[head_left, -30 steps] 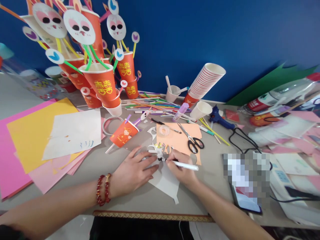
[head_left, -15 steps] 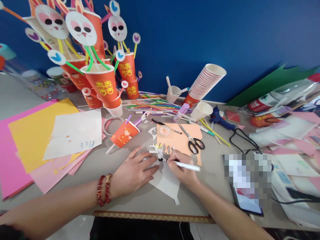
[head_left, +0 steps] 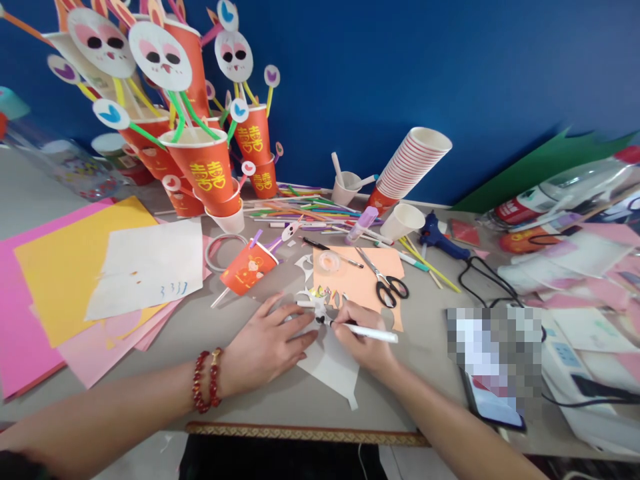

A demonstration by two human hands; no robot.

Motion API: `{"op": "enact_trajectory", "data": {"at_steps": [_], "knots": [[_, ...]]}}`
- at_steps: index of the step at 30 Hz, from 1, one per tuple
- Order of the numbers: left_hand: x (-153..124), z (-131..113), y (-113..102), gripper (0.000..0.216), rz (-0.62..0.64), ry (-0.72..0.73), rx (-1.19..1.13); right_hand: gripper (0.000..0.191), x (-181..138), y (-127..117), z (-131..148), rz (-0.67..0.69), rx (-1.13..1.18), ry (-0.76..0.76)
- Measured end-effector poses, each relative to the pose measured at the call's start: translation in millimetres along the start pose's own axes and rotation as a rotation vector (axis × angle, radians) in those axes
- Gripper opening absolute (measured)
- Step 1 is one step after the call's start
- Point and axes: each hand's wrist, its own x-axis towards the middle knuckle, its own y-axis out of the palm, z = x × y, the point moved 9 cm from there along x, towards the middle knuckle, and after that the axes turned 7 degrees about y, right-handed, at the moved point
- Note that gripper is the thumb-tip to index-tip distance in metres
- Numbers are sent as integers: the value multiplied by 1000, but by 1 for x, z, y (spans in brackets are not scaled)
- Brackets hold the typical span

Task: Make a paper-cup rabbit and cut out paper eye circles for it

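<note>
My left hand (head_left: 267, 343) lies flat with fingers spread, pressing a small white paper cut-out (head_left: 314, 313) onto the grey table (head_left: 210, 333). My right hand (head_left: 363, 339) is closed round a white marker pen (head_left: 373, 333) whose dark tip touches the cut-out, where black spots are drawn. A larger white paper scrap (head_left: 330, 367) lies under both hands. A red bead bracelet (head_left: 206, 379) is on my left wrist.
Orange paper cups with rabbit faces (head_left: 200, 153) stand at the back left. A tilted cup stack (head_left: 410, 163), scissors (head_left: 385, 280) on orange paper, a blue glue gun (head_left: 440, 240), coloured straws (head_left: 305, 207), pink and yellow sheets (head_left: 75, 273) and a phone (head_left: 493, 393) surround the hands.
Almost nothing has changed. The pen in my right hand shifted very slightly over the cut-out; my left hand stayed in place.
</note>
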Motion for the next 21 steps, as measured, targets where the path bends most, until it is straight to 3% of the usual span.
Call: {"op": "enact_trajectory", "data": {"at_steps": [13,21], "knots": [[0,0,0,27,-1,-4,-15,16,-1,1,-3,15,3,10],[0,0,1,30,6,-5,-14,17,1,-3,-3,-49,28,24]]}}
